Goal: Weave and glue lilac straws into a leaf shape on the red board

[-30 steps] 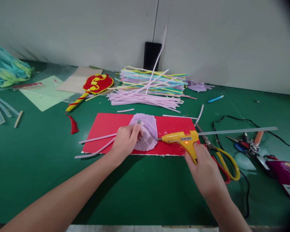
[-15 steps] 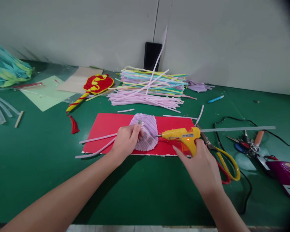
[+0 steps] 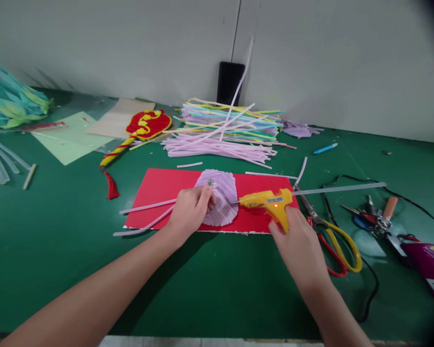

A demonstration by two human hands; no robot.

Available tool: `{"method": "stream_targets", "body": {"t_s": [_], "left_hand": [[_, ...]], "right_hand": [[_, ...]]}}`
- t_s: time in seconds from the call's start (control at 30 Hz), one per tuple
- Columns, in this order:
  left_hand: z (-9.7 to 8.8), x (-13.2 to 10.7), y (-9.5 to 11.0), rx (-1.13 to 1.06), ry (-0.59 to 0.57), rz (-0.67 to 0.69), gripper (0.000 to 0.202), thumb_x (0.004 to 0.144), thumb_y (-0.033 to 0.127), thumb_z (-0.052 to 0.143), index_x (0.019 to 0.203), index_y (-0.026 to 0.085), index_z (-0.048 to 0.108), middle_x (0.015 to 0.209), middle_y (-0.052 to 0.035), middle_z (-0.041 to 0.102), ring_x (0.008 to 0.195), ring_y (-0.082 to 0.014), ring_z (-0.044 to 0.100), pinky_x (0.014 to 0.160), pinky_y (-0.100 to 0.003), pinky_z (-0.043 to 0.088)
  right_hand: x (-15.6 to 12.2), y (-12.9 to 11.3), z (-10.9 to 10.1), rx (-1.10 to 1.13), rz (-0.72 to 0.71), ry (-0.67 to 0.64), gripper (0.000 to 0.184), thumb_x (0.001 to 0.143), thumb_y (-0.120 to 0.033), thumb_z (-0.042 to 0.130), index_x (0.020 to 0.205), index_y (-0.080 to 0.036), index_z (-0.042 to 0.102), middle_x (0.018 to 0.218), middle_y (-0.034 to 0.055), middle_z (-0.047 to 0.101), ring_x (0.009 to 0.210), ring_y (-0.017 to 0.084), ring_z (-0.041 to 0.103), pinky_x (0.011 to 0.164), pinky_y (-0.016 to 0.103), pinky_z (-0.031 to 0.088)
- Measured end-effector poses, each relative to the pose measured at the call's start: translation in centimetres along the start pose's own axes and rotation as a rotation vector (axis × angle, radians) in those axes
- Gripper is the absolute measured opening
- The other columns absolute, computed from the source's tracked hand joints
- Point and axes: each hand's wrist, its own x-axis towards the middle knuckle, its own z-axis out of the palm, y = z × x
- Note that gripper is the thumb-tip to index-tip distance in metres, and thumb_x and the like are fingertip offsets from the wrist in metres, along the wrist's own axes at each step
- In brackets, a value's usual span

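Observation:
My left hand (image 3: 193,206) is closed in a pinch around lilac pipe cleaners, over a rounded lilac panel (image 3: 224,207) of side-by-side pipe cleaners. Two loose lilac pipe cleaners (image 3: 144,207) trail to the left from under that hand; their held ends are hidden. In my right hand (image 3: 302,246) is a yellow glue gun (image 3: 265,200), its light lit orange and a long clear glue stick (image 3: 347,188) sticking out of its back. The nozzle is at the panel's right edge. Beneath the panel lies a red board (image 3: 162,185) with a ragged white front edge.
Scissors (image 3: 342,246), a black cord (image 3: 372,294), keys (image 3: 378,221) and a purple object (image 3: 425,262) lie on the right. Behind are piled pipe cleaners (image 3: 220,144), a phone (image 3: 230,82) against the wall and a blue pen (image 3: 325,148). A red tasselled fan-shaped piece (image 3: 148,124) sits back left.
The glue gun has shifted slightly left, its nozzle now over the panel's edge. My right thumb has drawn in toward the handle. The left hand keeps its pinch.

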Motion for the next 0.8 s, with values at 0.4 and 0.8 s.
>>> {"method": "stream_targets", "body": {"t_s": [0.4, 0.8], "left_hand": [[0.01, 0.04, -0.01, 0.014, 0.007, 0.004, 0.050, 0.094, 0.045, 0.034, 0.059, 0.018, 0.058, 0.055, -0.0012, 0.062, 0.051, -0.0120, 0.059, 0.050, -0.021, 0.043], [0.04, 0.08, -0.02, 0.012, 0.001, 0.004, 0.051, 0.094, 0.045, 0.033, 0.059, 0.018, 0.058, 0.055, -0.0013, 0.061, 0.050, -0.0122, 0.057, 0.050, -0.022, 0.042]], "right_hand": [[-0.07, 0.66, 0.43, 0.021, -0.028, 0.019, 0.033, 0.092, -0.033, 0.033, 0.113, -0.015, 0.051, 0.099, 0.0153, 0.061, 0.080, 0.026, 0.060, 0.067, 0.038, 0.049], [-0.66, 0.69, 0.29, 0.052, -0.002, 0.022, 0.038, 0.093, -0.036, 0.031, 0.114, -0.012, 0.052, 0.107, 0.0196, 0.060, 0.092, 0.030, 0.060, 0.071, 0.042, 0.051]]}}
